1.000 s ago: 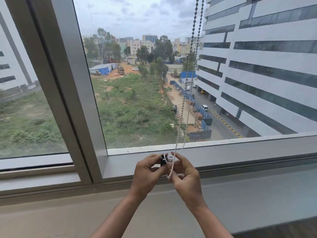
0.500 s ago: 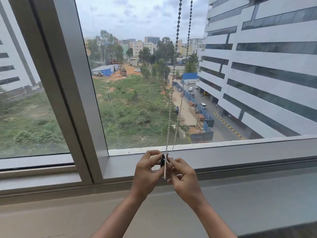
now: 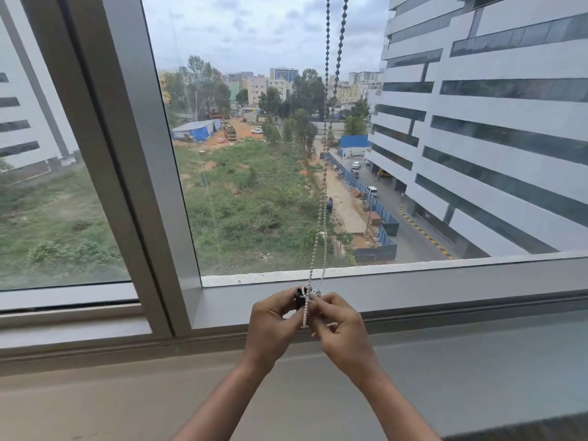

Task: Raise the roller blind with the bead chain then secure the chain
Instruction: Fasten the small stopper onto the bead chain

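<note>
Straighter now, the bead chain (image 3: 322,198) hangs to the hands: left hand (image 3: 270,326) pinches a black clip (image 3: 299,299), right hand (image 3: 342,332) pinches the chain against it.

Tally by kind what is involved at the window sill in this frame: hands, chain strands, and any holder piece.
Hands: 2, left hand and right hand
Bead chain strands hanging down to the hands: 2
Black holder piece between the fingertips: 1
Total: 5
</note>
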Available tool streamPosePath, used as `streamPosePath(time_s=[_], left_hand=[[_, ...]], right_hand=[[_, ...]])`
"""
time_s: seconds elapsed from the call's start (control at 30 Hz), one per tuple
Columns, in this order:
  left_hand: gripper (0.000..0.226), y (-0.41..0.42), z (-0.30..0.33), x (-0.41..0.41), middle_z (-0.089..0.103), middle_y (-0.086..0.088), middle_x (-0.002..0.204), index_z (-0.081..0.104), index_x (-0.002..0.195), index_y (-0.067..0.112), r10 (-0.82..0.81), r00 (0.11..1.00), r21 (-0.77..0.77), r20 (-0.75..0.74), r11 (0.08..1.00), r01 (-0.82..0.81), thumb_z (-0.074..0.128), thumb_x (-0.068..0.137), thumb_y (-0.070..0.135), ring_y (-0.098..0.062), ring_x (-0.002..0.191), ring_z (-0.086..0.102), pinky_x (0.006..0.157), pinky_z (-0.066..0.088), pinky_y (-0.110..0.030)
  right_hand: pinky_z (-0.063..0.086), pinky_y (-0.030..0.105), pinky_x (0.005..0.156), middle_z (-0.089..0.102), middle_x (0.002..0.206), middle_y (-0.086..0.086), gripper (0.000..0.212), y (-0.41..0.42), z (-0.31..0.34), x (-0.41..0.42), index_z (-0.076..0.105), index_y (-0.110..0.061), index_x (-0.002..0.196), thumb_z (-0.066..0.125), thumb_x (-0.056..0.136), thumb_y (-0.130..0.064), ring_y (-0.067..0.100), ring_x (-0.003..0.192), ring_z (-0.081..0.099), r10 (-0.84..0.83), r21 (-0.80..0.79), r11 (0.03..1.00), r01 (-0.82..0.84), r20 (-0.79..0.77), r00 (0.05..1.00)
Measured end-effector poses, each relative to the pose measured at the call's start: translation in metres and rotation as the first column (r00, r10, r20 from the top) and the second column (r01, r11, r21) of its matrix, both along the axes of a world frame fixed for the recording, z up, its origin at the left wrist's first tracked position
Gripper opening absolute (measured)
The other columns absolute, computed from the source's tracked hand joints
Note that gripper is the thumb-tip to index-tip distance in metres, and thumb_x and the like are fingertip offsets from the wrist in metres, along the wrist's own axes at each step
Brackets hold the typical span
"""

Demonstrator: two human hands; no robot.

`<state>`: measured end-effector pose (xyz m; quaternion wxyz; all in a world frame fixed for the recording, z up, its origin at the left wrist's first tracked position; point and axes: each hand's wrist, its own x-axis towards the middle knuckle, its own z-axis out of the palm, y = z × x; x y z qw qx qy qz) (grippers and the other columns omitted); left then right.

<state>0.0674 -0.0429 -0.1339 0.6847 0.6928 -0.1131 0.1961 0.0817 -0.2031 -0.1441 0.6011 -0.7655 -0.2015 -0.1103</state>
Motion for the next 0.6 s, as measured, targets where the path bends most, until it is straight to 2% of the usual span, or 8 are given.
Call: streamPosePath(time_s=[0.1,0.17,0.23,0.3,0.47,0.6], left_hand=[[0.029,-0.0006,0.0001,-0.0006,0.087,0.000,0.104,0.085,0.110,0.036,-0.022,0.999,-0.025,-0.030,0.999,0.021,0.082,0.093,0.014,-0.012,0.100,0.081,0.087,0.066,-0.036],[0.026,-0.0015,0.0004,-0.0009,0.087,-0.001,0.103,0.085,0.109,0.034,-0.039,0.998,-0.045,-0.041,0.998,0.037,0.081,0.093,0.014,-0.011,0.097,0.079,0.085,0.065,-0.033],[0.022,-0.0024,0.0002,-0.0011,0.087,-0.005,0.101,0.085,0.107,0.032,-0.047,0.998,-0.072,-0.053,0.997,0.043,0.081,0.093,0.015,-0.013,0.094,0.078,0.085,0.064,-0.035],[0.019,-0.0032,-0.0004,-0.0012,0.086,-0.008,0.101,0.085,0.105,0.030,-0.056,0.996,-0.099,-0.067,0.994,0.049,0.081,0.092,0.016,-0.014,0.094,0.077,0.087,0.063,-0.037],[0.016,-0.0068,0.0002,-0.0020,0.086,-0.002,0.099,0.086,0.104,0.024,-0.096,0.991,-0.167,-0.089,0.983,0.080,0.082,0.090,0.018,-0.012,0.093,0.075,0.089,0.063,-0.031],[0.015,-0.0079,-0.0001,-0.0017,0.086,-0.007,0.101,0.086,0.106,0.017,-0.099,0.988,-0.184,-0.115,0.980,0.077,0.081,0.092,0.016,-0.014,0.092,0.075,0.087,0.063,-0.035]], right_hand=[[0.059,0.055,0.060,0.061,0.096,0.001,0.035,0.0011,-0.0007,-0.0014,0.082,-0.029,0.111,0.070,0.099,0.001,0.027,0.080,0.068,0.002,-0.013,1.000,-0.002,0.026,1.000],[0.057,0.040,0.058,0.060,0.096,-0.002,0.032,0.0026,-0.0016,-0.0027,0.081,-0.027,0.107,0.068,0.099,0.000,0.019,0.079,0.067,0.000,-0.048,0.999,0.004,0.066,0.998],[0.048,0.021,0.063,0.059,0.095,-0.007,0.029,0.0044,-0.0025,-0.0041,0.078,-0.025,0.103,0.067,0.099,0.001,0.013,0.079,0.065,-0.008,-0.086,0.996,0.017,0.111,0.994],[0.045,0.014,0.068,0.057,0.095,-0.011,0.028,0.0054,-0.0036,-0.0049,0.076,-0.024,0.105,0.065,0.099,0.002,0.010,0.081,0.064,-0.014,-0.120,0.992,0.032,0.152,0.988],[0.050,0.018,0.072,0.055,0.099,-0.018,0.028,0.0062,-0.0069,-0.0051,0.074,-0.019,0.116,0.063,0.099,0.000,0.010,0.086,0.064,-0.016,-0.173,0.984,0.051,0.197,0.980],[0.049,0.019,0.073,0.052,0.097,-0.021,0.026,0.0057,-0.0044,-0.0057,0.072,-0.022,0.107,0.063,0.098,0.001,0.009,0.084,0.062,-0.002,-0.169,0.985,0.039,0.214,0.977]])
